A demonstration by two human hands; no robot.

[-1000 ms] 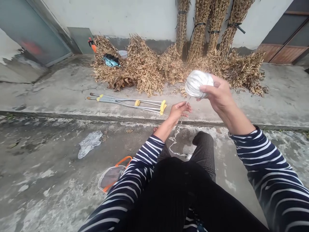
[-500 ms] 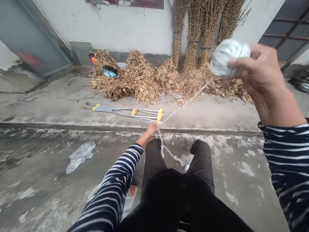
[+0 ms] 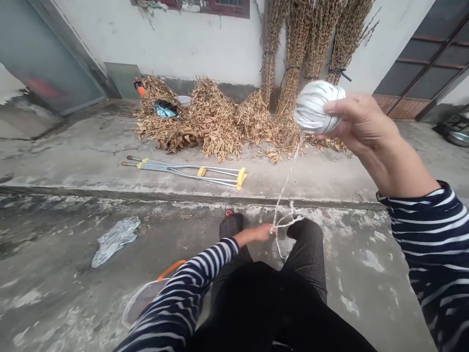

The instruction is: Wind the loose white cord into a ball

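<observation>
My right hand is raised at the upper right, its fingers closed round a white ball of string. A white strand of string runs from the ball down to my left hand, which is low between my knees and pinches the strand. Below that pinch the string makes loose loops over my dark trousers. Both sleeves are navy with white stripes.
A pair of metal crutches with yellow pads lies on the raised concrete step. Heaps and tied bundles of dry brown stalks stand against the wall. A crumpled plastic bag lies at the left; a clear container with an orange handle sits beside my left leg.
My left hand has moved down from the step edge to between my knees, still holding the strand. My right hand with the ball has come a little left and lower.
</observation>
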